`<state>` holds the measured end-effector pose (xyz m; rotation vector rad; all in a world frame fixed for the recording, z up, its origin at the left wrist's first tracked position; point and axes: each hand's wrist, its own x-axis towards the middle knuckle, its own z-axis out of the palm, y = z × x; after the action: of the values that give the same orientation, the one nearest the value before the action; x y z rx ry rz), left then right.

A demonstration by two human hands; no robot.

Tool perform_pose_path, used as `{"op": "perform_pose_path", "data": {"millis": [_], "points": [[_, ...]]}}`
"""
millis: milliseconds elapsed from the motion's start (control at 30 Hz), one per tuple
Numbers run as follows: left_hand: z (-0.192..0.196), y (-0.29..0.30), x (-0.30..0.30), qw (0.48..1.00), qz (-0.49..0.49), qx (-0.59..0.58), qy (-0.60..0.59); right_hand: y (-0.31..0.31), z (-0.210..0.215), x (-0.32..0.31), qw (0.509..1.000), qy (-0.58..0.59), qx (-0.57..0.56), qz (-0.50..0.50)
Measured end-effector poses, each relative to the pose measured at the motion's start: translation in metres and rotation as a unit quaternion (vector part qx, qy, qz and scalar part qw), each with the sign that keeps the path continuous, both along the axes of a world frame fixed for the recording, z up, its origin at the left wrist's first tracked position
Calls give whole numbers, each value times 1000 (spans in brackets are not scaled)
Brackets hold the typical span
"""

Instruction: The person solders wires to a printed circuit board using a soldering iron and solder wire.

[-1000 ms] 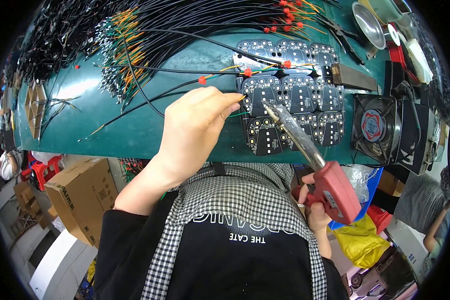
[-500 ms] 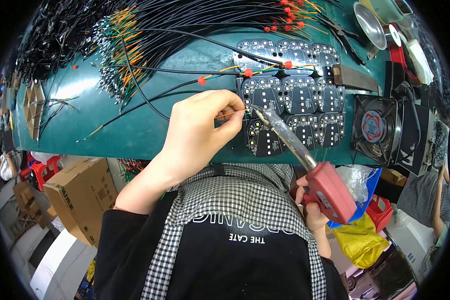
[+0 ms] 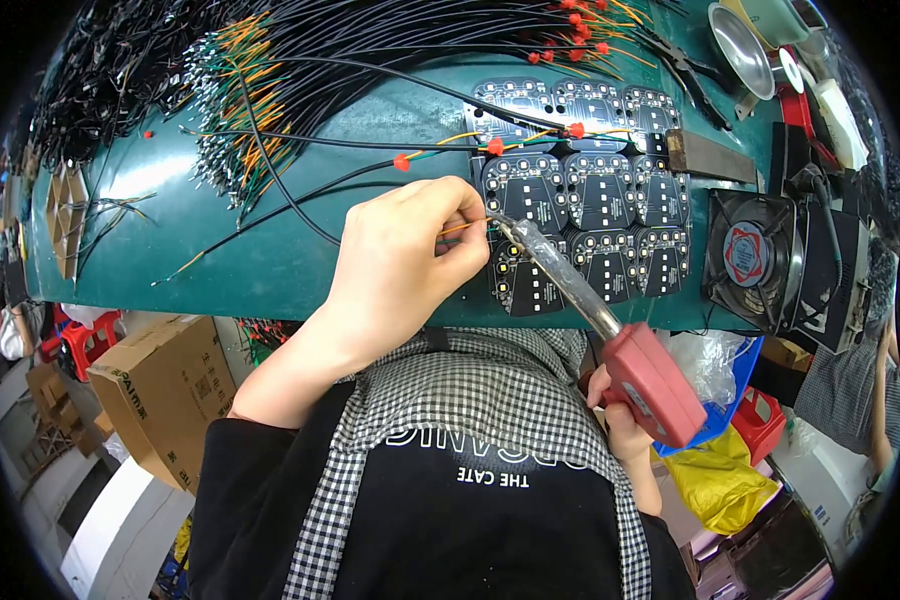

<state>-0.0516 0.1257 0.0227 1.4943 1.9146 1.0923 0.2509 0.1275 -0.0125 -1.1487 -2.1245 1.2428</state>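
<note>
My left hand is closed in a pinch on a thin orange wire at the left edge of a panel of black circuit boards. My right hand grips the handle of a red soldering gun. Its metal barrel slants up and left over the boards, and the tip meets the wire end beside my left fingertips. Whether the tip touches a pad is too small to tell. Black cables with red clips lie across the upper boards, their orange and green ends bare.
A large bundle of black cables spreads over the green table. A metal bar rests at the panel's right edge. Pliers lie behind it. A small fan stands at the right. A cardboard box sits below the table.
The soldering gun has shifted slightly left, bringing its tip closer to my left fingertips. My left hand has stayed nearly still, with its pinch on the wire kept.
</note>
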Motion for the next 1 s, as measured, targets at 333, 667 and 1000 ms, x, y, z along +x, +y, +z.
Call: {"op": "perform_pose_path", "data": {"millis": [333,667,1000], "points": [[1,1,0,1000,1,-3,21,9,30,-35,942,222,-227,-110],[34,64,-32,982,-64,113,135,11,29,-34,946,247,-146,-150],[14,203,-31,872,-183,266,368,16,32,-27,929,287,-106,-209]]}}
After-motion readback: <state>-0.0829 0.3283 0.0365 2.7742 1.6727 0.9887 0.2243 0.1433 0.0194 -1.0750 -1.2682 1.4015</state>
